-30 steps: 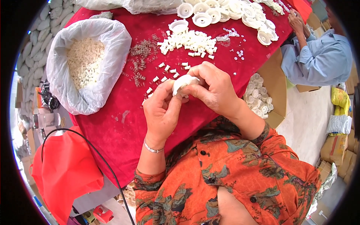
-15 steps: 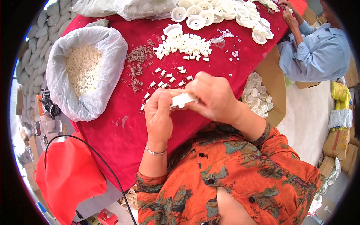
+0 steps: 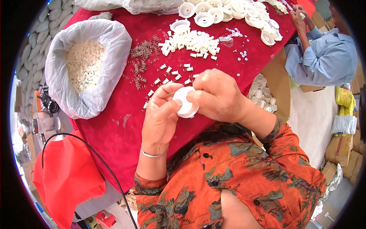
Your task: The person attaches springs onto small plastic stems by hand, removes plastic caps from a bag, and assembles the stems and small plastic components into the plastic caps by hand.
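Observation:
A round white plastic cap [image 3: 185, 111] is held up over the near part of the table between my two hands. My left hand [image 3: 162, 110] grips its left edge, the thumb lying on its face. My right hand [image 3: 221, 95] is closed against its upper right side, with fingertips pressed to the face; whether a small part is under them is hidden. Just beyond the hands lie several small white spools [image 3: 175, 72] with thin springs on them. Farther off are a heap of loose springs [image 3: 143, 53] and a pile of small white plastic spools [image 3: 194, 44].
A red cloth [image 3: 110, 141] covers the table. White caps [image 3: 204, 19] and tiny clear rings [image 3: 243, 55] lie at the back. An open plastic bag [image 3: 120, 42] of small pale parts stands left. A carton [image 3: 280, 82] of caps stands right, near a co-worker [image 3: 324, 57].
The cap has turned from edge-on to face-up in my hands. My right fingers have moved onto its face, and my left thumb now rests on it.

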Demonstrator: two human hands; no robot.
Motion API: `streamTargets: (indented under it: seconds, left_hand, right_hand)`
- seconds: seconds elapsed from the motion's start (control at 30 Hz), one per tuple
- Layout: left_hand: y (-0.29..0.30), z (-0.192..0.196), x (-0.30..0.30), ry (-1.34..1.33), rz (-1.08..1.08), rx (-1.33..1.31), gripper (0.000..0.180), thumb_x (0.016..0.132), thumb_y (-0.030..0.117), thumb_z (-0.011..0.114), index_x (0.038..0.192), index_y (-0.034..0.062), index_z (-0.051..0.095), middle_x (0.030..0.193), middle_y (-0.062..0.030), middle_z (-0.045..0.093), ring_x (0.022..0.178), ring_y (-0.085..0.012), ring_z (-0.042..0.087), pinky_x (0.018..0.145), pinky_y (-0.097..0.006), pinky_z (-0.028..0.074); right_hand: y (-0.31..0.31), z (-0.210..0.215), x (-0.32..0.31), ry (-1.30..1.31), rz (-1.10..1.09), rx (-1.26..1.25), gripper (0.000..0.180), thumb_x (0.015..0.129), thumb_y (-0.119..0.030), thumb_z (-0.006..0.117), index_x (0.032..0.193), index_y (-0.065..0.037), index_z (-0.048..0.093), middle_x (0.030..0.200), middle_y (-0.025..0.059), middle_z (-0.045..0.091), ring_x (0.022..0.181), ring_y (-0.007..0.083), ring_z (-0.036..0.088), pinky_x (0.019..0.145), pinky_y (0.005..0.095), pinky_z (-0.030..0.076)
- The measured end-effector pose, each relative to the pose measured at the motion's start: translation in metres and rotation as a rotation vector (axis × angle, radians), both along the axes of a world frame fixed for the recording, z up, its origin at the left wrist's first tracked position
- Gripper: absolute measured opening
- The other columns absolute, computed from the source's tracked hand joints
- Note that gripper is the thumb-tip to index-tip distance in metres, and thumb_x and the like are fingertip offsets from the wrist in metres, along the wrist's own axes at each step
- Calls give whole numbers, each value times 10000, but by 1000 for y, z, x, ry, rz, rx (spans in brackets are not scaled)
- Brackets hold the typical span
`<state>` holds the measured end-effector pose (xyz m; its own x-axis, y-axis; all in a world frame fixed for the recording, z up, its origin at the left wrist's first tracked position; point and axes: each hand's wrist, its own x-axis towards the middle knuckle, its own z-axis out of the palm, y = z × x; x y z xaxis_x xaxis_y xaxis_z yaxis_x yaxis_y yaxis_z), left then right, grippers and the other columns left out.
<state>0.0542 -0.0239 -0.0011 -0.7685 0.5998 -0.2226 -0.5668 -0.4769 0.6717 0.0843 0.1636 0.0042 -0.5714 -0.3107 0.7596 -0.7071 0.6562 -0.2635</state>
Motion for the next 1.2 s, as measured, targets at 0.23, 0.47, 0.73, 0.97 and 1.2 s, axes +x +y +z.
streamTargets:
  seconds: [0.23, 0.47, 0.73, 0.97, 1.2]
  left_hand:
    - [7, 0, 4, 302, 277, -216, 327, 832, -78, 596, 1148, -2, 557, 1039, -84, 638, 955, -143, 614, 845, -275, 504]
    - [9, 0, 12, 385, 227, -250, 421, 860, -75, 528, 1276, -19, 503, 1101, -132, 640, 988, -186, 630, 864, -299, 515]
    - [30, 4, 7, 471, 96, -364, 384, 852, -113, 497, 1217, -23, 576, 1011, -104, 656, 898, -140, 636, 805, -275, 538]
    - [39, 7, -11, 540, 242, -431, 404, 849, -69, 515, 1244, -12, 571, 1013, -93, 659, 911, -140, 634, 766, -259, 537]
    - [38, -7, -7, 431, 232, -376, 400, 844, -90, 518, 1232, -16, 577, 1009, -113, 666, 931, -152, 639, 811, -275, 529]
  right_hand:
    - [11, -2, 6, -515, 77, -373, 434, 774, -50, 719, 1188, -20, 591, 1035, 134, 621, 933, 307, 638, 775, 365, 545]
    - [-1, -11, 10, -640, 86, -594, 335, 873, -51, 652, 1195, -2, 575, 931, 100, 650, 845, 146, 636, 734, 284, 515]
    - [28, -16, 13, -868, 222, -719, 340, 887, -59, 645, 1211, -3, 559, 946, 57, 648, 872, 128, 620, 761, 286, 512]
    - [149, -24, -23, -428, -674, -294, 161, 847, -138, 667, 955, -19, 676, 895, 138, 664, 827, 257, 651, 734, 346, 507]
    - [198, -42, -37, -490, -795, 98, 99, 834, -142, 649, 853, -57, 695, 862, 146, 656, 802, 329, 639, 724, 430, 513]
